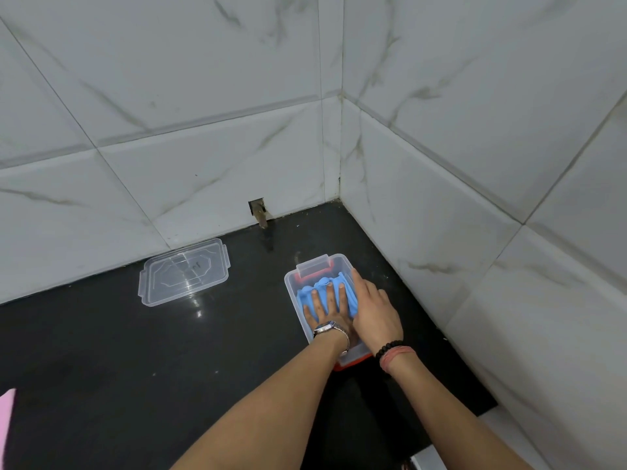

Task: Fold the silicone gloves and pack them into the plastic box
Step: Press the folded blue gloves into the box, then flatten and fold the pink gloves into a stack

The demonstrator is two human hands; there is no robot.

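Note:
A clear plastic box (294, 276) with red clasps stands on the black counter near the corner of the walls. Blue silicone gloves (322, 285) lie folded inside it. My left hand (330, 308) lies flat on the gloves with fingers spread, a watch on its wrist. My right hand (373, 305) rests beside it, over the right side of the gloves and the box's right rim, fingers together. The near part of the box is hidden under my wrists.
The box's clear lid (185, 271) lies flat on the counter to the left, against the back wall. Tiled walls meet in a corner just behind and right of the box. A pink object (6, 425) shows at the lower left edge.

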